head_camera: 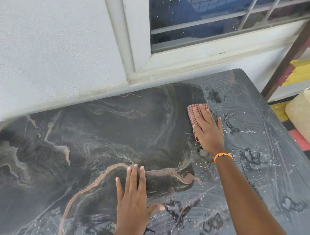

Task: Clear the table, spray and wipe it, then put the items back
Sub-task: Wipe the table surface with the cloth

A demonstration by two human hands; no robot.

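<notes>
**Marbled table half wiped, cloth under the right hand**

Dark stone with pale rust-coloured veins makes up the table [72, 147], which stands against a white wall below a window [206, 18]. A reddish checked cloth [196, 111] lies flat on the table toward the window side, and the right hand [208, 133] presses down on it with straight fingers laid close together; the cloth's far end and left edge show past the fingertips, while the rest is hidden beneath the palm. An orange bracelet [223, 156] circles that wrist.

Nearer the viewer than the cloth, the left hand [134, 196] rests flat on the bare table, fingers straight and together, thumb spread out to the side. It touches only the stone and lies well apart from the cloth.

From the cloth leftward, the table looks dark and evenly wet. To the right of the cloth the surface is greyer, marked with streaks, beaded droplets [249, 159] and small puddles. Beyond the table's right edge, away from the cloth, sits a cream woven basket [307, 119].
</notes>
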